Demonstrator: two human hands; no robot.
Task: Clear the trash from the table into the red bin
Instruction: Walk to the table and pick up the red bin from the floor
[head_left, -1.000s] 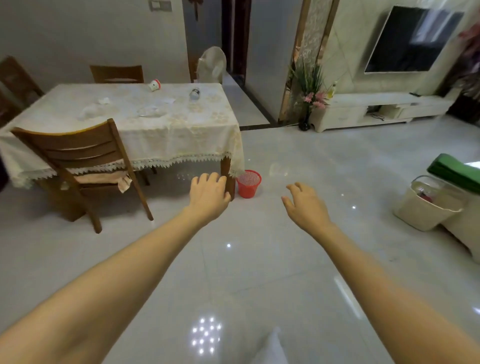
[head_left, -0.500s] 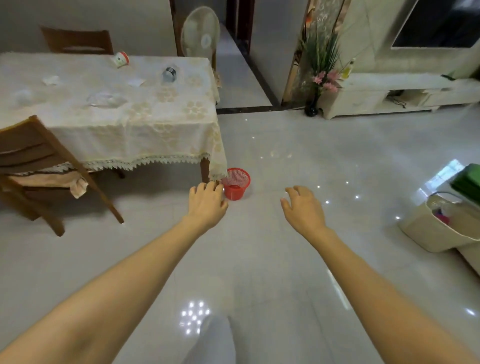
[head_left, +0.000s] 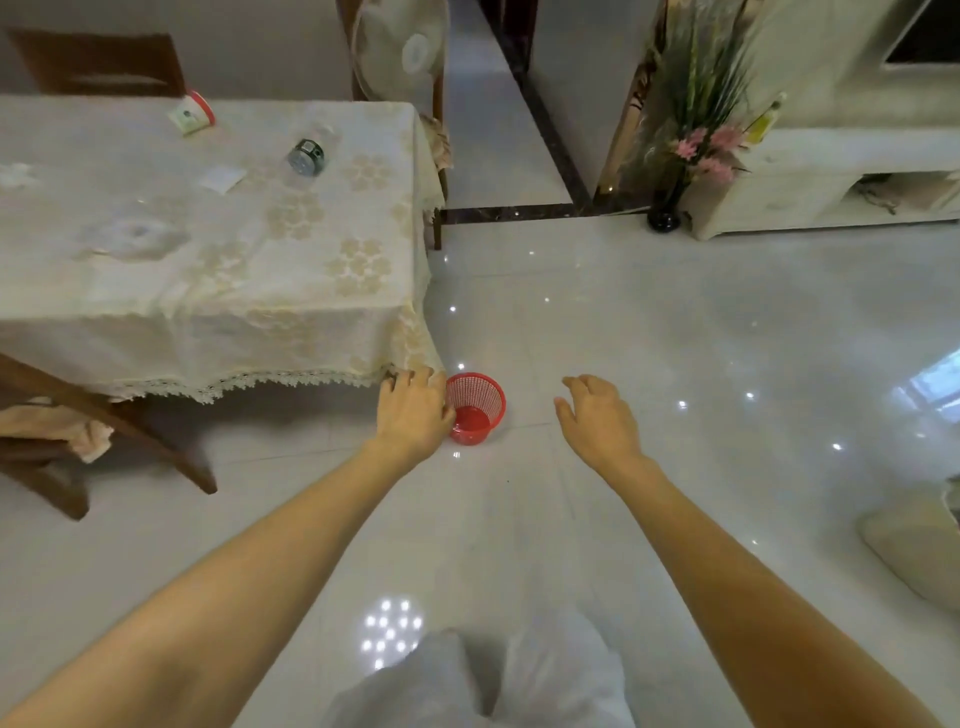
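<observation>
A small red mesh bin (head_left: 477, 411) stands on the floor by the table's near right corner. The table (head_left: 322, 312) wears a cream lace cloth. On it lie a tipped paper cup with a red rim (head_left: 192, 113), a clear bottle lying on its side (head_left: 306, 156), a white paper scrap (head_left: 222, 179), a crumpled clear wrapper (head_left: 132, 238) and a white tissue (head_left: 13, 174) at the far left. My left hand (head_left: 413, 413) hangs open in front of the bin's left edge. My right hand (head_left: 597, 418) is open to the bin's right, holding nothing.
A wooden chair (head_left: 104, 431) sits at the table's near side, another chair (head_left: 98, 65) at the far side. A standing fan (head_left: 402, 52) is behind the table. A vase of flowers (head_left: 675, 171), a white TV cabinet (head_left: 831, 176) and a cream basket (head_left: 914, 556) stand to the right.
I have moved closer to the table and bin, so both look larger and nearer. Both hands stay open and empty, stretched forward.
</observation>
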